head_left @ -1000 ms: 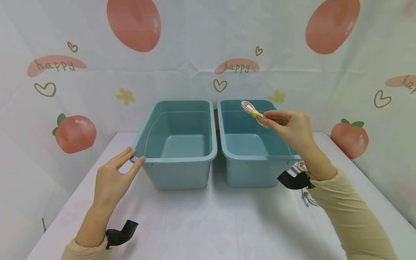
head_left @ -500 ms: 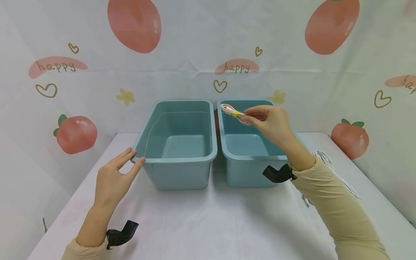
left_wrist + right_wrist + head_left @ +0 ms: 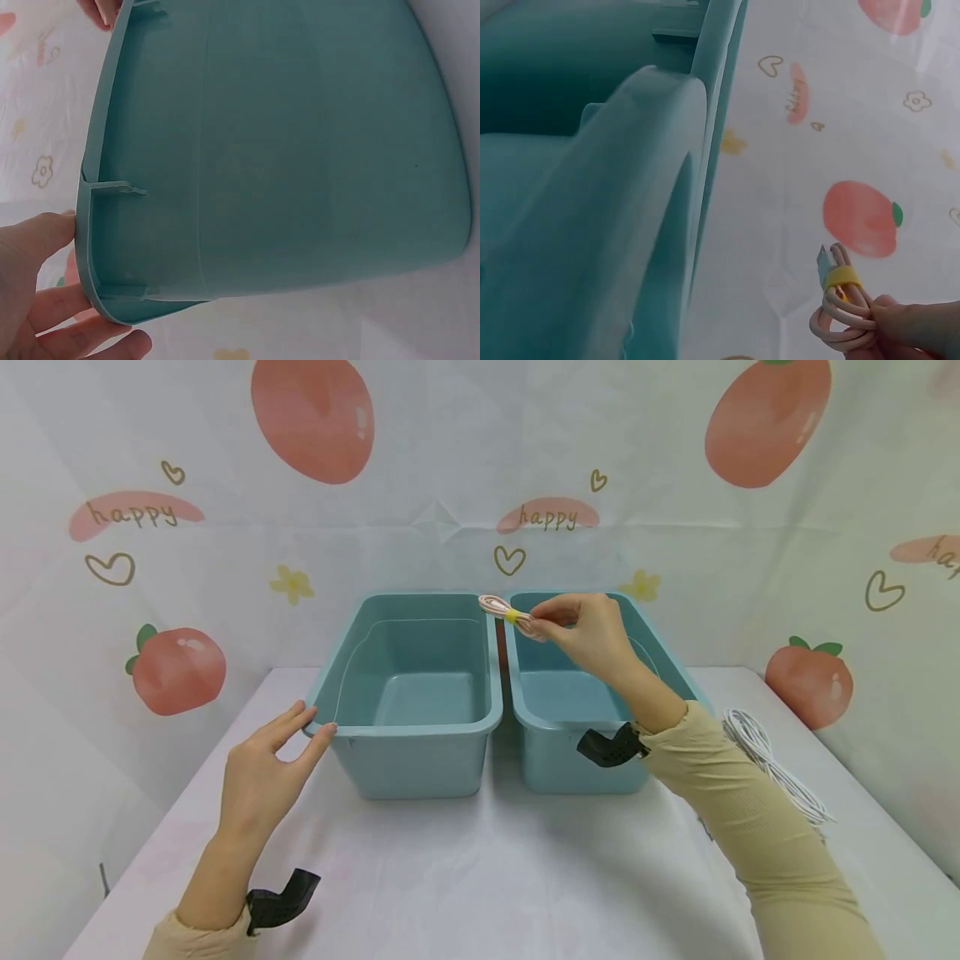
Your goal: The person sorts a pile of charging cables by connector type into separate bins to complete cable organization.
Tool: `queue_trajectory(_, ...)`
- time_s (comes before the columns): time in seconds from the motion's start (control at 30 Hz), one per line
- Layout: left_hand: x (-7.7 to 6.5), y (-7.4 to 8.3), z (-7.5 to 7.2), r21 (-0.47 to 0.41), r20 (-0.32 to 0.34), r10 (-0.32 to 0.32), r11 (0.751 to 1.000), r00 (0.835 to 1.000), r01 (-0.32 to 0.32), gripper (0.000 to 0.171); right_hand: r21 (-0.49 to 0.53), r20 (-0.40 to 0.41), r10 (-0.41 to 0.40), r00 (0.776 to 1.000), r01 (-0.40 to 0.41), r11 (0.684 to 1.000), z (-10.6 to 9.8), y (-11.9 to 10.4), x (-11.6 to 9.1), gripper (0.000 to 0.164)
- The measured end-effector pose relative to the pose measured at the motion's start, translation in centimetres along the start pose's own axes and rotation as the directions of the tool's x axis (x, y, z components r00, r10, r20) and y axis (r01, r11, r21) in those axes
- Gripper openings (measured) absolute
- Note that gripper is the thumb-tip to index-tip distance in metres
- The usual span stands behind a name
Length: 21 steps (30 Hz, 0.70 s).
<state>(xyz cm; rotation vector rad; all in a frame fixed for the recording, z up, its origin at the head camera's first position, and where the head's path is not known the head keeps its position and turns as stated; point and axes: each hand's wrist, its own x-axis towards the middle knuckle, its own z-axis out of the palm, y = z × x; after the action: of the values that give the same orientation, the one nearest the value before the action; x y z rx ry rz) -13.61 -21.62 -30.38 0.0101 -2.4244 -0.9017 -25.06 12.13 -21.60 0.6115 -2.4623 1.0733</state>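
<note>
Pink looped cable point(image 3: 495, 607) is hanging pinched in my right hand point(image 3: 591, 631), above the facing rims of the left bin point(image 3: 420, 764) and right bin point(image 3: 551, 768); my left hand point(image 3: 262, 768) is gripping the left bin's near corner.

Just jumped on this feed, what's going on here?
A person is working at two blue-green bins. The right hand pinches a coiled pink cable with a yellow band round it, held up by the gap between the left bin and the right bin as the head view shows it. The left hand holds the near left corner of the left bin's rim. A white cable lies on the table right of the right bin.
</note>
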Motion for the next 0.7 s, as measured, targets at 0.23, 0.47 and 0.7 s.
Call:
queue_trajectory(0.23, -0.1, 0.0, 0.0, -0.005, 0.0, -0.007, 1.0, 1.0, 0.007, 0.045, 0.037, 0.031, 0.022, 0.999, -0.023, 0.999, 1.2, -0.7, 1.3, 0.018)
queue_trajectory(0.47, -0.1, 0.0, 0.0, -0.002, -0.002, -0.011, 1.0, 1.0, 0.011, 0.045, 0.044, 0.048, 0.036, 0.998, -0.038, 0.998, 2.1, -1.6, 2.7, 0.019)
queue_trajectory(0.7, 0.0, 0.1, 0.0, 0.004, -0.003, -0.011, 1.0, 1.0, 0.011, 0.045, 0.064, 0.07, 0.057, 0.996, -0.061, 0.996, 3.2, -2.1, 4.0, 0.018)
